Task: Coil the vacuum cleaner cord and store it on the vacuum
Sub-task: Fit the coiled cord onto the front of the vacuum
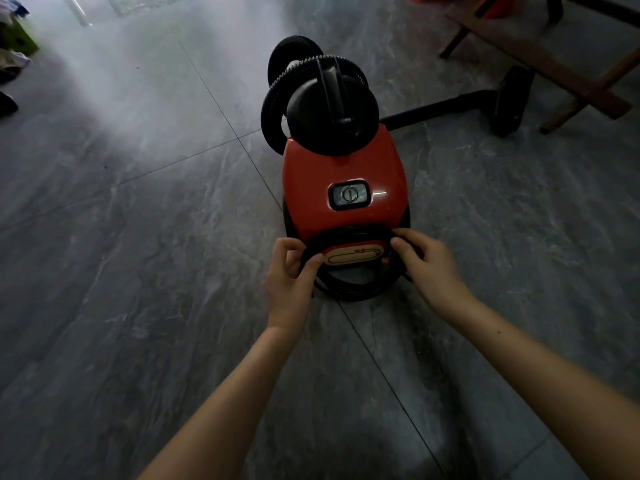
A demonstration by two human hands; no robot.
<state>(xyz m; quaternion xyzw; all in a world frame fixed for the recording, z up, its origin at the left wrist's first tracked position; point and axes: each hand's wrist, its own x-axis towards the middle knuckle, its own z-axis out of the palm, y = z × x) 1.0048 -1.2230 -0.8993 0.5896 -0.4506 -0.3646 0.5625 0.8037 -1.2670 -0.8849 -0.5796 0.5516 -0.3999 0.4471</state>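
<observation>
Hands on the coiled cord (346, 289) at the near end of the vacuum cleaner (343, 171). Left hand (291, 275) pinches the black loops at their 9 o'clock edge, thumb on top, fingers curled underneath. Right hand (424, 263) grips the loops at 3 o'clock, fingertips pressed onto the strands beside the cream cord-storage label (353, 255); how far the fingers wrap round is hidden. Both grips narrow, closed on the cord.

Cord sits in several dark loops round the rear cord-wrap of the machine, ringing the label, the lower arc hanging just above the floor at 6 o'clock from the label.

Vacuum body red, standing on grey marbled floor tiles (138, 237). Power switch (348, 195) in a black surround lies at 12 o'clock from the label. Beyond it, a black domed top with carry handle (332, 95), and a ribbed black hose (277, 98) curling round the dome from 9 o'clock over to 1 o'clock. Black wand (440, 107) runs out toward 2 o'clock to a floor head (510, 102), close to wooden furniture legs (554, 71).

Clutter at far 10 o'clock, blurred.
</observation>
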